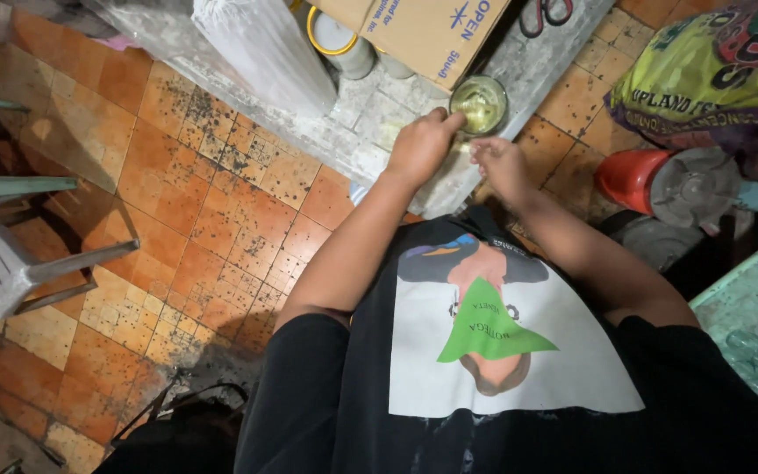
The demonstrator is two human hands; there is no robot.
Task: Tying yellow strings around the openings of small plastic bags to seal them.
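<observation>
A clear glass cup [479, 104] with pale yellowish liquid stands on a grey concrete ledge [370, 123]. My left hand [423, 145] rests on the ledge with its fingers closed against the cup's near left side. My right hand [499, 165] hovers just below the cup, fingers bent, thumb and fingertips close together; whether they pinch something small is too unclear to tell. My black shirt with a white printed panel fills the lower view.
On the ledge sit a cardboard box [423, 31], a white plastic-wrapped roll [265, 48], a yellow-rimmed container [337, 37] and scissors [544, 12]. A printed sack [717, 75], a red jug [664, 183] and grey chairs [10, 254] stand on the orange tile floor.
</observation>
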